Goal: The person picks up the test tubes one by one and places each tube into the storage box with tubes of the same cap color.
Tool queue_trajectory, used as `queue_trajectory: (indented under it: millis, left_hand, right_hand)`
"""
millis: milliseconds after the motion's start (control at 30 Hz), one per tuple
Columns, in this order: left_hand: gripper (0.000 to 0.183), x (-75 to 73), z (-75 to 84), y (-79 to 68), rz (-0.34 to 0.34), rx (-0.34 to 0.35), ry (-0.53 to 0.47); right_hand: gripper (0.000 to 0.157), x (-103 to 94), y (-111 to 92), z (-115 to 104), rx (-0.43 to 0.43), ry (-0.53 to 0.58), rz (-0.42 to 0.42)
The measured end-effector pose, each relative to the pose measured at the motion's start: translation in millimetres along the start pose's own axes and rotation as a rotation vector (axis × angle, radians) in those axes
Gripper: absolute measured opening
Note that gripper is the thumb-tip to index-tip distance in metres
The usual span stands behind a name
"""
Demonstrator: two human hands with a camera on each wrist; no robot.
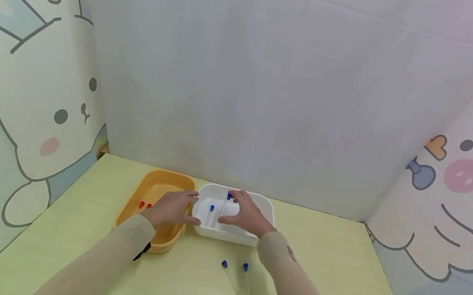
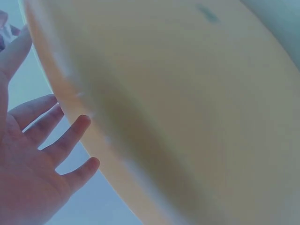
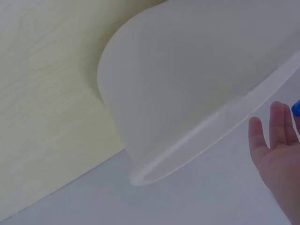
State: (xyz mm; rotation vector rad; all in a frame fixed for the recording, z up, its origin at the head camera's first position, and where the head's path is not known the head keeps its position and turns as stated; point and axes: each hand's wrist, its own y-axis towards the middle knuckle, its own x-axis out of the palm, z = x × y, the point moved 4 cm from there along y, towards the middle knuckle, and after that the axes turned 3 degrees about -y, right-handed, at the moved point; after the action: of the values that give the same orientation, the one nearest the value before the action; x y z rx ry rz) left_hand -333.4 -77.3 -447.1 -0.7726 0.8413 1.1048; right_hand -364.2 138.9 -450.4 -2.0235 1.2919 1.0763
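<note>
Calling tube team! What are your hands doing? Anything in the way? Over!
Left hand open, empty. Right hand over white tray, at blue-capped tube, grip unclear. No obstruction seen.

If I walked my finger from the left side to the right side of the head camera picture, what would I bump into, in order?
Bunny drawing → orange tray → blue cap inside the white tray → right hand → another cartoon animal.
</note>
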Motion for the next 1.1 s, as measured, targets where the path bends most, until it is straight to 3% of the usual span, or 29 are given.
queue_trajectory:
  millis: [433,600,1100]
  left_hand:
    - [0.074,0.2,0.9,1.7,0.004,0.025,0.020]
    - [0.073,-0.1,2.0,2.1,0.013,0.054,0.038]
    - [0.072,1.0,-0.5,1.7,0.001,0.020,0.027]
  right_hand:
    - [0.086,24.8,13.2,17.7,0.042,0.010,-0.051]
    - [0.084,32.0,14.3,19.4,0.048,-0.040,-0.075]
    - [0.080,46.3,22.3,20.8,0.068,-0.201,-0.117]
